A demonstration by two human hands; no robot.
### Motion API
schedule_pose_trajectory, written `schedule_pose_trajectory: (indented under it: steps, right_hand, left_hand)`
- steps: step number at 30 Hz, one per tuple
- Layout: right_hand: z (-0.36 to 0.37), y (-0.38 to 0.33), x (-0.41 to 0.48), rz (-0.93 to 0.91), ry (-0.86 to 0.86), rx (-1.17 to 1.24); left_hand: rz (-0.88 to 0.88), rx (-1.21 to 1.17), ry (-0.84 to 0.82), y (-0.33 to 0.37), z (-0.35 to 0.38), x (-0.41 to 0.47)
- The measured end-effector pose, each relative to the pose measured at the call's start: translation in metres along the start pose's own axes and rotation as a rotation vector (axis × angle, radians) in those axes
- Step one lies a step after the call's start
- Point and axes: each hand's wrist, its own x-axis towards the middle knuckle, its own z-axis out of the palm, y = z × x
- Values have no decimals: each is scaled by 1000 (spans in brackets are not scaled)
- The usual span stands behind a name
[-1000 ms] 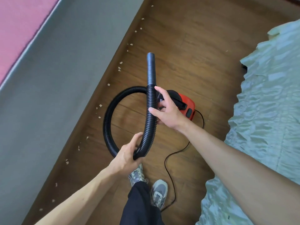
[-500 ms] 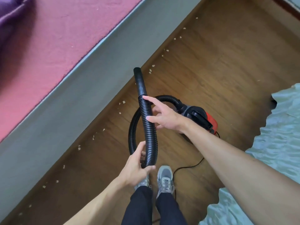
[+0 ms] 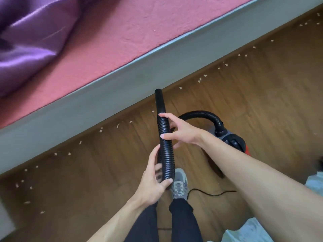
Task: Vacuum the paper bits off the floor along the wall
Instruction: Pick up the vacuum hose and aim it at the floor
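A black ribbed vacuum hose (image 3: 166,145) rises in front of me, its smooth nozzle end (image 3: 160,100) pointing toward the wall. My left hand (image 3: 153,179) grips the hose low down. My right hand (image 3: 178,132) reaches in from the right with thumb and fingers around the hose higher up. The hose loops back to a small red and black vacuum (image 3: 232,140) on the wooden floor. Several pale paper bits (image 3: 101,130) lie scattered along the foot of the grey wall (image 3: 104,103).
A black power cord (image 3: 211,193) runs over the floor by my grey shoe (image 3: 179,186). Pale green bedding (image 3: 244,233) lies at the lower right. Above the grey band the wall is pink (image 3: 139,23), with purple fabric (image 3: 29,41) at upper left.
The view has swung left toward the wall. The hose now stands straighter, with the loop behind it. My right hand has come lower on the hose, closer to my left hand.
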Motion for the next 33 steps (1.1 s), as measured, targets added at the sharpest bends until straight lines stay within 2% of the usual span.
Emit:
schedule_pose_trajectory:
  steps: [11, 19, 33]
  right_hand:
    - [34, -11, 25, 99, -259, -216]
    - [98, -2, 50, 144, -396, -343]
    - [242, 18, 70, 153, -463, -433]
  left_hand:
    - [24, -258, 223, -24, 29, -27]
    - [8, -369, 349, -57, 34, -55]
    - [16, -570, 447, -140, -22, -132]
